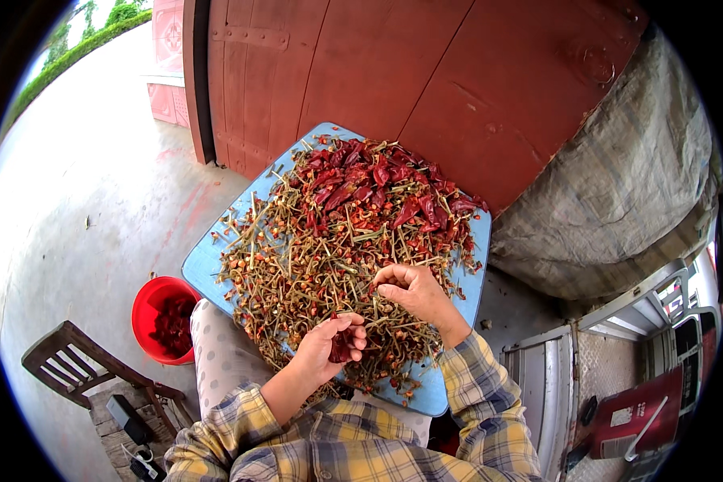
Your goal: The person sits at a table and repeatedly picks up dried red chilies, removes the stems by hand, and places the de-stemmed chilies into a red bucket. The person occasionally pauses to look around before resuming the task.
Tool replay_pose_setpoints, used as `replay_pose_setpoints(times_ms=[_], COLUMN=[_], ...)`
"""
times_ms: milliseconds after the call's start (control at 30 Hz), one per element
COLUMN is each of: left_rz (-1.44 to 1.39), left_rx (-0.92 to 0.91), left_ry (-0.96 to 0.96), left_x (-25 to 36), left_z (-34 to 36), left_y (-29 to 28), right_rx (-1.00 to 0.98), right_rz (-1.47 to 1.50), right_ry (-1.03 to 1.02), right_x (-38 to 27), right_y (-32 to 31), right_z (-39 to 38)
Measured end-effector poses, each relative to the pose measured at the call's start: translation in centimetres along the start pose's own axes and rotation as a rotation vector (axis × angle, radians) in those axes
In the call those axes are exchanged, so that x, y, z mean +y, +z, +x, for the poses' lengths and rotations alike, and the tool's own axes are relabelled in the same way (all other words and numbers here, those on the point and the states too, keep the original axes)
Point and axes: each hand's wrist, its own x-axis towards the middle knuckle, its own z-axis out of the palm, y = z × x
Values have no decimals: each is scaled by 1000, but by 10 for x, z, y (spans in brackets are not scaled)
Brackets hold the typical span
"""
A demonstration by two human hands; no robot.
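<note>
A light blue board [205,265] on my lap bears a heap of dried stems [277,277] mixed with red bits, with wrinkled dried red chilies [353,189] piled on its far part. My left hand [327,349] is closed around a dark red dried chili [341,345] above the near part of the heap. My right hand [410,293], a little higher and to the right, hovers over the stems with thumb and forefinger pinched; what lies between their tips is too small to make out.
A red bucket [145,321] holding chilies stands on the floor at left, beside a wooden chair [80,361] with dark objects on it. A red wooden door [377,64] rises ahead. At right are a grey tarp [602,209], metal framework [538,377] and a maroon container [635,414].
</note>
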Motion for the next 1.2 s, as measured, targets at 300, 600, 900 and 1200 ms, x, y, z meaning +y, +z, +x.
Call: replay_pose_setpoints(times_ms=[300, 600, 900, 1200], left_rz=[-73, -124, -57, -92], left_rx=[75, 10, -27, -19], left_ry=[54, -4, 25, 27], left_x=[8, 7, 5, 4], left_z=[0, -1, -2, -3], left_y=[11, 13, 7, 6], right_rx=[-133, -23, -38, 0], right_rz=[-134, -793, -915, -940], right_ry=[-190, -310, -378, -400], right_x=[-13, 45, 59, 61], right_y=[22, 2, 6, 8], right_z=[-8, 23, 41, 37])
